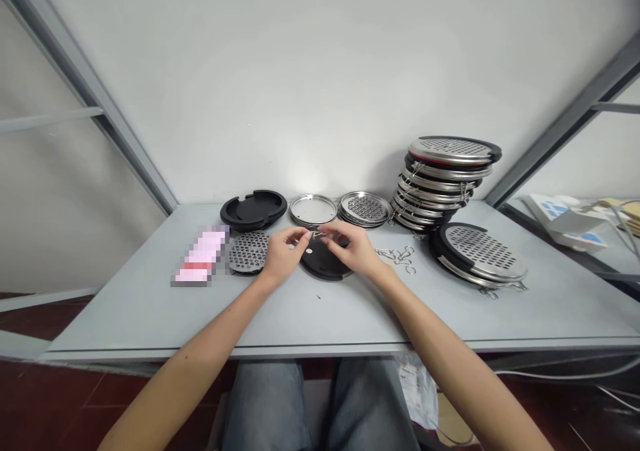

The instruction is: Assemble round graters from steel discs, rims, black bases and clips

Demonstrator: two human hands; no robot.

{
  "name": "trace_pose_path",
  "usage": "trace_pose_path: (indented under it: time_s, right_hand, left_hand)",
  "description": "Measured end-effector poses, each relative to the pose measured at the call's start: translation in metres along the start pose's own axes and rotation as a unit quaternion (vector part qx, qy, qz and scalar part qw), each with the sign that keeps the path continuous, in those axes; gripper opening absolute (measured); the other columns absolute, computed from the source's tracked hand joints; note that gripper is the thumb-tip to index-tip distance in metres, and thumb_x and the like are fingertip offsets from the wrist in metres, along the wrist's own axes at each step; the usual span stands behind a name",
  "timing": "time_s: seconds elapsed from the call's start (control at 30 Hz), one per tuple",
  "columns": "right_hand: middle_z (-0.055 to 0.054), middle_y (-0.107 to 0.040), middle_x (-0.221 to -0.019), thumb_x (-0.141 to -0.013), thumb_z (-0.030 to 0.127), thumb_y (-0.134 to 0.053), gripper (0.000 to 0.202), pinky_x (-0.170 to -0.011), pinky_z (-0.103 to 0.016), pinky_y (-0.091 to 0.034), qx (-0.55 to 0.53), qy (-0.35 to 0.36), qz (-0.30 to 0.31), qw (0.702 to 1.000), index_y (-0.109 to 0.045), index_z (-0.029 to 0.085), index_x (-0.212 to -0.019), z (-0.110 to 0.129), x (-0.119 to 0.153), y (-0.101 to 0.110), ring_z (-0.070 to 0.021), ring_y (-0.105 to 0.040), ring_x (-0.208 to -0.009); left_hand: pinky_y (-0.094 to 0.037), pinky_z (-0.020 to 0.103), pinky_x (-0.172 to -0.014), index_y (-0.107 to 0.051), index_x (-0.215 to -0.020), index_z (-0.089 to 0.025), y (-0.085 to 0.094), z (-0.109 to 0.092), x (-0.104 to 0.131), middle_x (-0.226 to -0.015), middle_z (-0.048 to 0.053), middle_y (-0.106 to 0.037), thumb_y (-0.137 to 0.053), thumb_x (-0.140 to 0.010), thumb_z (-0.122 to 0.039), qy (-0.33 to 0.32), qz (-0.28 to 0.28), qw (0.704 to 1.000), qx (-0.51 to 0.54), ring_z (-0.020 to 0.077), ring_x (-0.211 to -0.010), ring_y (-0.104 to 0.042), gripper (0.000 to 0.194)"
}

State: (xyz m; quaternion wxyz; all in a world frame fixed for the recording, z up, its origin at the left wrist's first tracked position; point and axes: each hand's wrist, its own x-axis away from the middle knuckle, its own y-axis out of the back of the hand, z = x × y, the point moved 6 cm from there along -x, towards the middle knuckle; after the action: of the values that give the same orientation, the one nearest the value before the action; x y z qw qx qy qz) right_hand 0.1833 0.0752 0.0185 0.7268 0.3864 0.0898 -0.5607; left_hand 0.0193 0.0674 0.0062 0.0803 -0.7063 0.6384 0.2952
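Note:
My left hand [284, 254] and my right hand [357, 248] meet over a black round disc [325, 263]. Thumb and fingers of each are pinched on a small metal clasp [317, 234], whose details are too small to make out. Part of the disc is hidden behind my fingers. Just left of my left hand lies a perforated metal grater plate [249, 252]. A loose pile of metal clasps with rings [399, 256] rests to the right of my right hand.
Black round holders [254, 210], plain metal discs [313, 209] and perforated discs [366, 208] sit along the back. A tall stack of assembled graters [440, 181] stands at the right, with more graters [483, 254] before it. A blurred pink item [201, 256] lies left.

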Motion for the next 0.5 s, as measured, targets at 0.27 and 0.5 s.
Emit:
trace_pose_path:
  time_s: [0.27, 0.5]
  right_hand:
    - [-0.007, -0.067, -0.102, -0.086, 0.03, -0.06, 0.019, -0.076, -0.034, -0.05, 0.035, 0.045, -0.004, 0.998, -0.07, 0.025, -0.101, 0.0029, 0.0027, 0.0022, -0.0189, -0.061, -0.082]
    - [-0.006, -0.069, -0.087, -0.087, 0.026, -0.058, 0.015, -0.068, -0.031, -0.049, 0.05, 0.058, 0.001, 0.997, -0.068, 0.023, -0.097, 0.0045, 0.0038, -0.0016, -0.0168, -0.06, -0.074]
  left_hand:
    - [-0.055, 0.027, -0.062, -0.069, -0.078, -0.014, -0.0055, 0.0061, -0.0003, -0.071, 0.004, -0.07, -0.066, -0.079, -0.034, 0.052, 0.033, 0.994, 0.096, 0.015, -0.062, -0.065, 0.02]
    - [-0.057, 0.029, -0.063, -0.07, -0.082, -0.014, -0.0104, 0.0082, 0.0016, -0.074, 0.005, -0.072, -0.069, -0.077, -0.036, 0.086, 0.054, 0.986, 0.129, 0.0155, -0.06, -0.067, 0.023]
